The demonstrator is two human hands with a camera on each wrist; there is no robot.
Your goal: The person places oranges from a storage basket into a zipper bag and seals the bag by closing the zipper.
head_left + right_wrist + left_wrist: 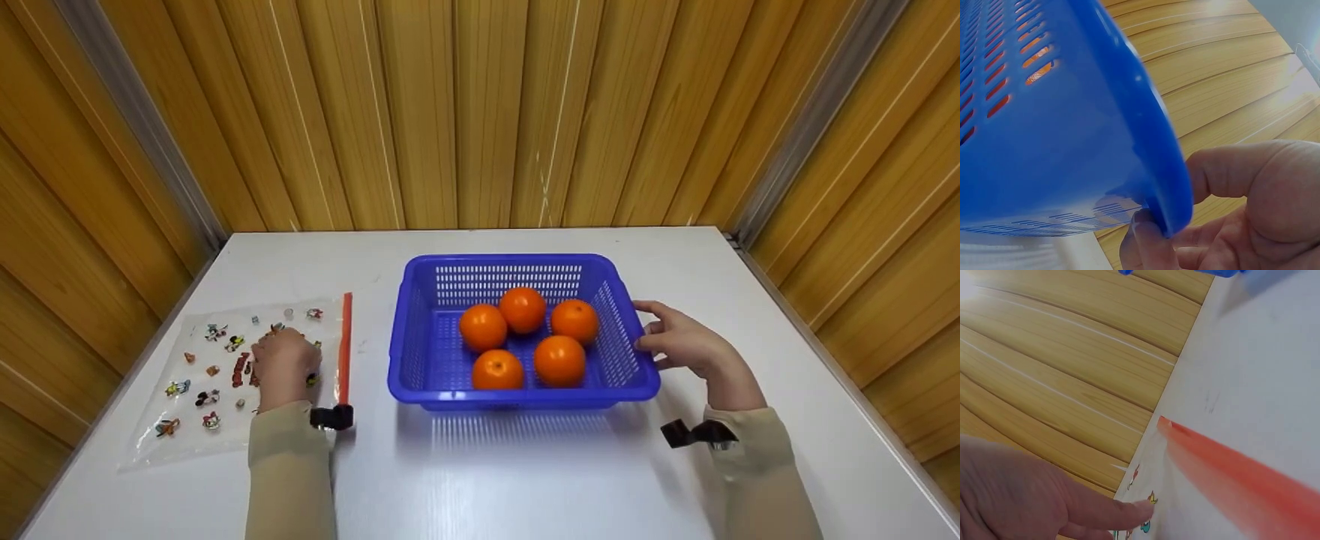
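Note:
A blue plastic basket [525, 395] with slotted sides holds several oranges [559, 361]. My right hand [694, 345] grips its right rim; in the right wrist view the thumb is at the outer edge of the rim [1154, 140] and fingertips [1148, 239] curl underneath. To the left, a clear zip bag [161, 427] printed with small coloured cartoon figures lies flat, its red zip strip [345, 345] facing the basket. My left hand [283, 364] rests on the bag, hiding part of the print. In the left wrist view one extended finger [1109, 511] reaches down to the bag.
A white table [480, 480] carries everything. Wood-patterned walls [487, 112] stand behind it and on both sides. Each sleeve cuff bears a small black camera mount [332, 417]. A patterned shadow falls on the table in front of the basket.

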